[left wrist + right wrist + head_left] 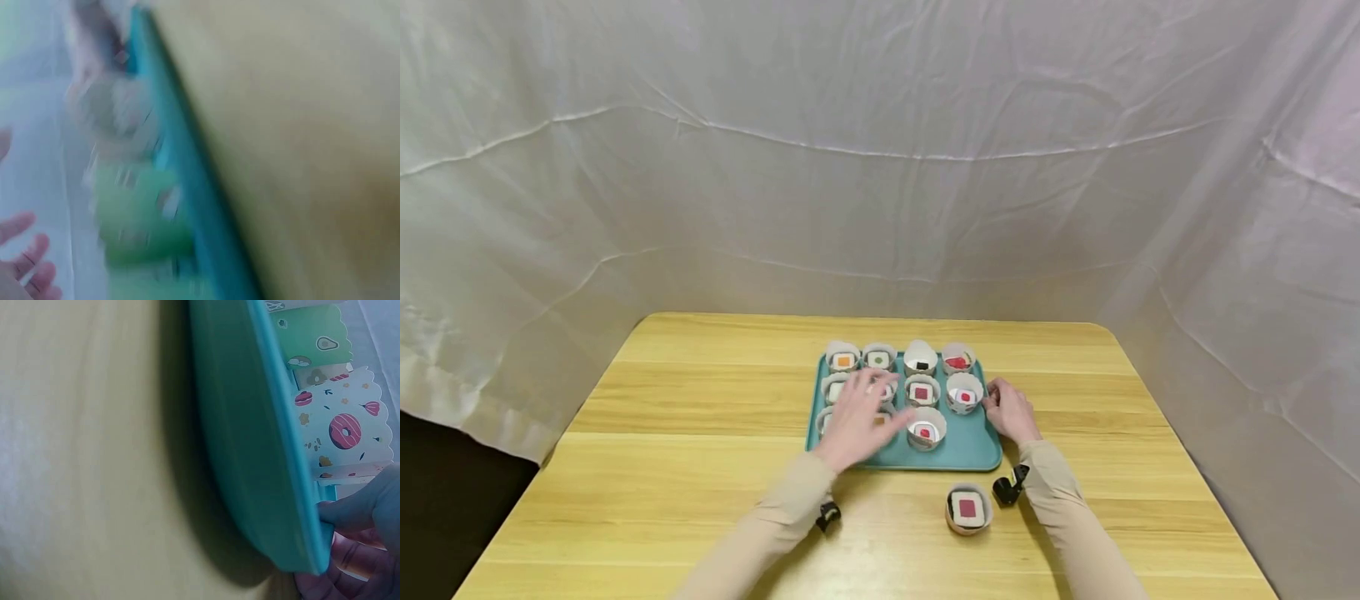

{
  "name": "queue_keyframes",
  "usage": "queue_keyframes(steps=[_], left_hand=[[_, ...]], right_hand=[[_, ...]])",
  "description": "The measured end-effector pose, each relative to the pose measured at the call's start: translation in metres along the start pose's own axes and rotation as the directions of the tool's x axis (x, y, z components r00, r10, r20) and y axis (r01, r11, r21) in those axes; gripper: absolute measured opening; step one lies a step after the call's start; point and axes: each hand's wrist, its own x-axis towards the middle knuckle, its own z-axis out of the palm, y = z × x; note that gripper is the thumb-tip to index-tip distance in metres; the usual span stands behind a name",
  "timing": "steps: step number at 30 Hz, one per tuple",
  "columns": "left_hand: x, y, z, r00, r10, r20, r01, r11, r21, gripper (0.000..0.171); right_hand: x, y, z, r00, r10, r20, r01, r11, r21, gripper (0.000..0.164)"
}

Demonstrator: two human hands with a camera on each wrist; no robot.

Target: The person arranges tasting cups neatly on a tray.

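Observation:
A teal tray (970, 452) lies on the table, bearing rows of scalloped paper cups with small pieces that look like sushi rolls. My right hand (1011, 410) grips the tray's right edge. In the right wrist view its thumb (350, 512) lies over the rim (290, 450), other fingers below. My left hand (856, 421), blurred, hovers over the tray's left part with fingers spread, holding nothing visible and hiding some cups. A cup with a red-centred piece (925, 432) stands near its thumb. In the left wrist view a green cup (140, 215) sits behind the rim.
On the table in front of the tray stands one cup with a dark-red-centred roll (967, 510). Black wrist cameras hang by both forearms, the right one (1009, 487) near that cup. Pale curtains (880, 208) enclose the wooden table (685, 467) at the back and sides.

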Motion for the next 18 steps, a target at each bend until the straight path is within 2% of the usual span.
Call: queue_keyframes(steps=[2,4,7,10,12,15,18], left_hand=[[0.003,-0.013,-0.011,0.990,-0.134,-0.046,0.127,0.983,-0.130,0.055],[0.003,-0.027,-0.021,0.962,-0.260,-0.082,0.233,0.939,-0.253,0.047],[0.003,-0.049,-0.032,0.915,-0.380,-0.135,0.305,0.872,-0.384,0.040],[0.002,-0.068,-0.039,0.880,-0.446,-0.165,0.354,0.845,-0.401,0.038],[0.001,-0.078,-0.042,0.863,-0.481,-0.153,0.394,0.831,-0.392,0.038],[0.000,-0.088,-0.044,0.849,-0.520,-0.095,0.455,0.811,-0.367,0.038],[0.000,-0.094,-0.045,0.843,-0.537,-0.039,0.496,0.803,-0.332,0.039]], right_hand=[[0.000,0.000,0.000,1.000,0.001,0.003,-0.001,1.000,0.002,0.023],[0.000,0.000,0.000,1.000,-0.003,0.006,0.003,1.000,0.006,0.023],[0.000,-0.001,0.000,1.000,-0.003,0.012,0.003,1.000,0.007,0.023],[0.000,-0.001,0.000,1.000,0.002,0.011,-0.002,1.000,0.008,0.023],[0.000,-0.001,0.000,1.000,0.007,0.009,-0.007,1.000,0.009,0.023],[0.000,-0.001,0.001,1.000,0.003,0.006,-0.003,1.000,0.009,0.023],[0.001,0.000,0.001,1.000,-0.002,0.004,0.002,1.000,0.006,0.022]])
